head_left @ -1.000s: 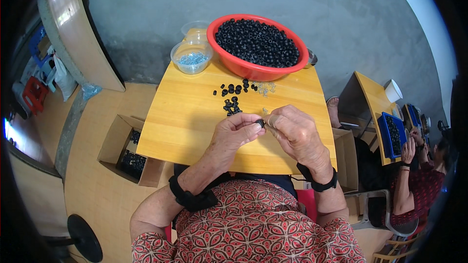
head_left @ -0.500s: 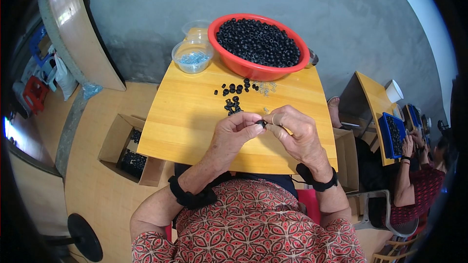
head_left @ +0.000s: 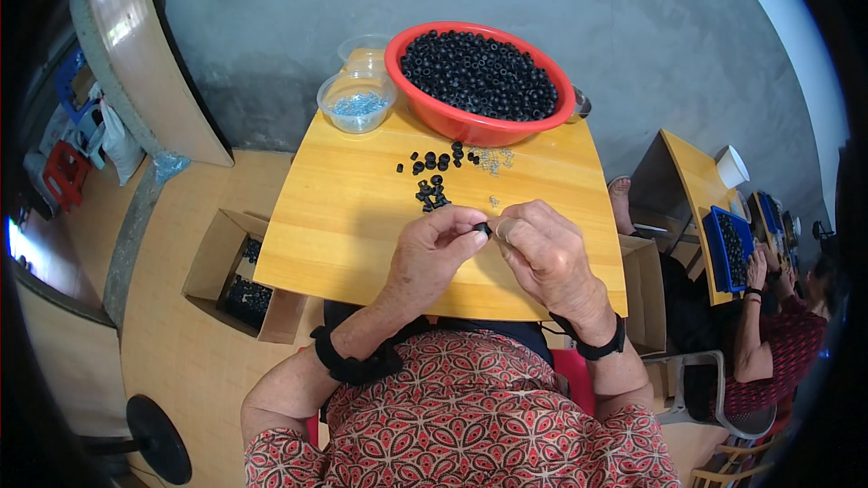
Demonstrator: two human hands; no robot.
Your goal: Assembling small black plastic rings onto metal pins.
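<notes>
Small wooden table [head_left: 362, 217]; red basin [head_left: 470, 126], clear tubs [head_left: 357, 101], loose black rings [head_left: 434, 172] on top

A basin [head_left: 479, 126] filled with rings stands at the far edge of the tabletop [head_left: 344, 217], a tub [head_left: 358, 101] just left of it. Loose rings [head_left: 432, 176] lie before the basin, small metal pieces [head_left: 495, 160] to their right. Both hands meet nearer the person, a ring [head_left: 483, 229] between them. A carton [head_left: 237, 276] sits on the floor, left of the tabletop.
</notes>
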